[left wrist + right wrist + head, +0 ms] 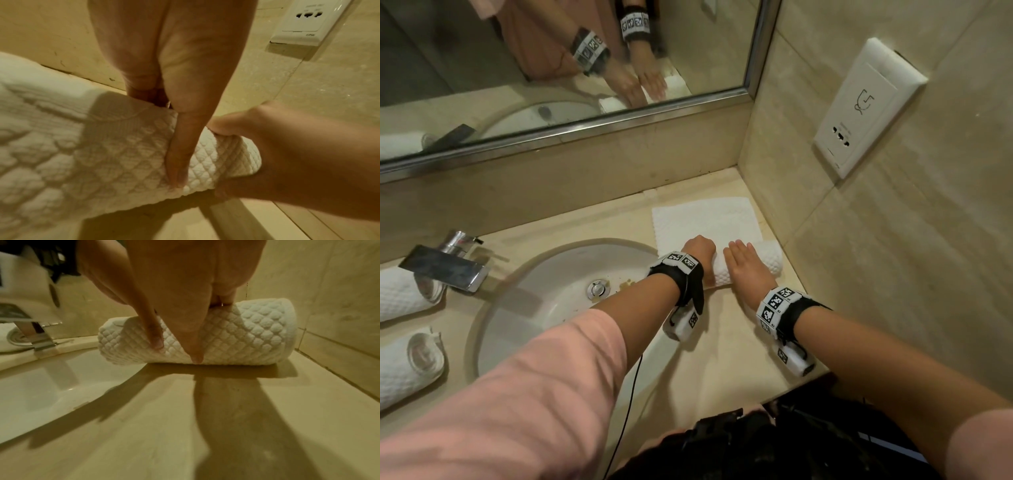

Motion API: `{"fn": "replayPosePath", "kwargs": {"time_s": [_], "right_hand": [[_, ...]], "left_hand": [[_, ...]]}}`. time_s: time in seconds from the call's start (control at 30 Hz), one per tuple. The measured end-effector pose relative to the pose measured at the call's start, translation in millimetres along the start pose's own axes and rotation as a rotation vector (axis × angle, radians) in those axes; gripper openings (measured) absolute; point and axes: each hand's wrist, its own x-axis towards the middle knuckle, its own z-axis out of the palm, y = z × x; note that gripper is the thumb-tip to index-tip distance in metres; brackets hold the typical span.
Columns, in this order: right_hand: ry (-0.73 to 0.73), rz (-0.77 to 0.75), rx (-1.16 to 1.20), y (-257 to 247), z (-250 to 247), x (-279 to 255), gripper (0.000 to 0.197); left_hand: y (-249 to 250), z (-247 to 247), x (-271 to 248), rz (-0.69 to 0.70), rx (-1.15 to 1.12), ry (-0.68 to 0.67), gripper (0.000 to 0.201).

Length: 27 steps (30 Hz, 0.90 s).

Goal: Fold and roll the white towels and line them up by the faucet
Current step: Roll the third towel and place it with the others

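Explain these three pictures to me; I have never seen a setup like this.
There is no machine: a person works with bare hands, wearing one camera on the head and one at each wrist, by the black-and-white patterned bands. The head view looks down on a beige stone counter with a round white sink. Each wrist view looks along the palm. A white quilted towel lies half rolled in the corner. The left hand curls its fingers over the roll, thumb on its front; the right hand lies flat on it. Two more rolled white towels lie by the chrome tap, left of the sink.
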Motion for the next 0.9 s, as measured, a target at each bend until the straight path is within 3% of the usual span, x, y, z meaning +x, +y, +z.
{"fn": "replayPosePath", "kwargs": {"time_s": [0.17, 0.27, 0.33, 0.43, 0.6, 0.73, 0.9], "right_hand": [[-0.023, -0.041, 0.033, 4, -9, 15, 0.057], [-0.037, -0.049, 0.019, 8, -14, 21, 0.039], [-0.060, -0.049, -0.003, 9, -17, 26, 0.034], [-0.085, -0.050, -0.032, 9, -20, 31, 0.030], [-0.092, -0.047, -0.056, 9, -19, 35, 0.026], [-0.102, -0.045, -0.029, 10, -19, 38, 0.026], [-0.139, -0.028, 0.041, 11, -25, 44, 0.025]], "left_hand": [[5, 20, -7, -0.047, -0.082, 0.156, 0.040], [13, 28, -14, -0.037, 0.060, 0.205, 0.034], [17, 36, -17, -0.034, 0.146, 0.233, 0.040], [20, 45, -19, -0.046, 0.311, 0.269, 0.042], [28, 44, -20, -0.073, 0.211, 0.324, 0.030], [32, 36, -29, -0.111, 0.303, 0.238, 0.013], [28, 24, -28, -0.122, 0.311, 0.301, 0.012]]}}
